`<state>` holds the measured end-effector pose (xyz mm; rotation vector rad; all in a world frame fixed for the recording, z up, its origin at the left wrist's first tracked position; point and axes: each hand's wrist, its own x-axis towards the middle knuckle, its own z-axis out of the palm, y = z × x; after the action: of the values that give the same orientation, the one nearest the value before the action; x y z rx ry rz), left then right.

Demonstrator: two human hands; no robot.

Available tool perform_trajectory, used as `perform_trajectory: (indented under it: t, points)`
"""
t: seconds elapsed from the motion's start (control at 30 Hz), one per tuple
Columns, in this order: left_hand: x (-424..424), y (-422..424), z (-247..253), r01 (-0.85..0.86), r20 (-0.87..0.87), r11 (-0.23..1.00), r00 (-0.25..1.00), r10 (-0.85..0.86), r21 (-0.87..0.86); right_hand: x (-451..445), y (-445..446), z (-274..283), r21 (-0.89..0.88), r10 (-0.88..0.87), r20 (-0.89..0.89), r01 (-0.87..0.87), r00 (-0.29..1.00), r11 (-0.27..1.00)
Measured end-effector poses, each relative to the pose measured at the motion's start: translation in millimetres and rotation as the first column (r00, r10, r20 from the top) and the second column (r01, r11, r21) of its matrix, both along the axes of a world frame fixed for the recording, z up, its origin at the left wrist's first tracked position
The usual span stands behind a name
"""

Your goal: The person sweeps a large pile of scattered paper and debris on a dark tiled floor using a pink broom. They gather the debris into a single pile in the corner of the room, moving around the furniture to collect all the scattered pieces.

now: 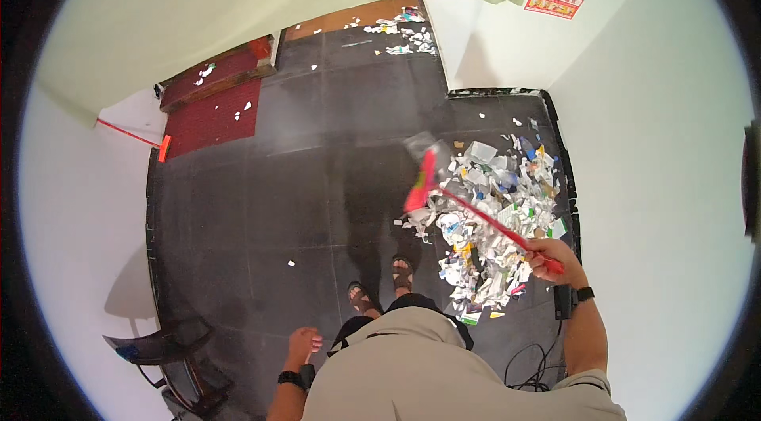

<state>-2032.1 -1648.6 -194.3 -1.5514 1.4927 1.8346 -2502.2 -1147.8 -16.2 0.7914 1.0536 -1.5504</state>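
My right hand (553, 260) grips the end of a red broom handle (487, 220). Blurred by motion, the red broom head (423, 183) is at the left edge of a large heap of mixed litter (493, 242). Paper scraps, clear plastic containers and wrappers make up the heap. A clear plastic piece (419, 143) lies just beyond the broom head. Down by my left side, my left hand (305, 341) has its fingers curled in, and nothing shows in them.
Right of the heap is a white wall (648, 183). Black cables (529, 367) lie near my right side. A black chair (178, 355) stands at lower left; another red broom (163, 148) leans at the left wall. More litter (410, 34) lies at the far end, near a wooden step (220, 87).
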Motion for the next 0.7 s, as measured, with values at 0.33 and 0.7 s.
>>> perform_trajectory:
  t: [0.33,0.7]
  points:
    - [-96.8,-19.2,46.4,0.269,0.056,0.952,0.963,-0.263,-0.147,79.5,-64.4,-41.2,0.740,0.679,-0.509,-0.134,0.529,0.659]
    - [-76.5,-109.8,23.4,0.198,-0.037,0.979,0.979,-0.200,-0.049,121.5,-215.4,59.3,0.036,0.231,-0.088,-0.228,0.969,0.973]
